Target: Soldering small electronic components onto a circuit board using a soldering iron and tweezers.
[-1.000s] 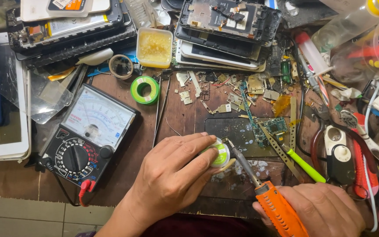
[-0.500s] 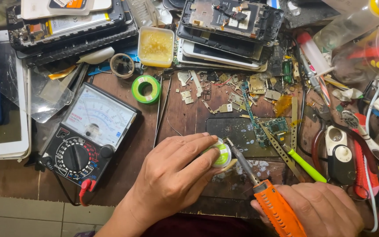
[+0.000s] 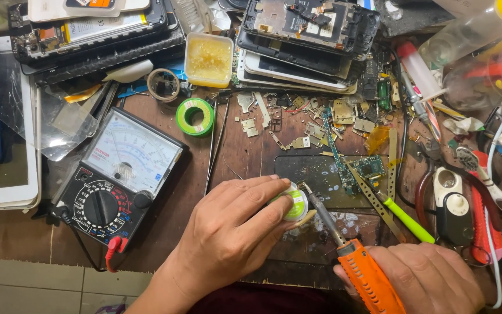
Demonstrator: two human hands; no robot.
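Fingers of left hand (image 3: 228,232) closed around small green-and-white spool (image 3: 295,204), I see it pressed down on dark mat (image 3: 315,174) mid-counter. Right hand (image 3: 419,279) gripping orange-handled soldering iron (image 3: 355,264), tip touching beside spool. Small green circuit board (image 3: 369,167) lies just beyond tip. Analog multimeter (image 3: 117,177) sits left, green tape roll (image 3: 195,116) behind it.

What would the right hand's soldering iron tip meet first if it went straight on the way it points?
The right hand aims the soldering iron up-left; its tip already sits at the small green-labelled reel under the left hand, so probably that, though contact is unclear.
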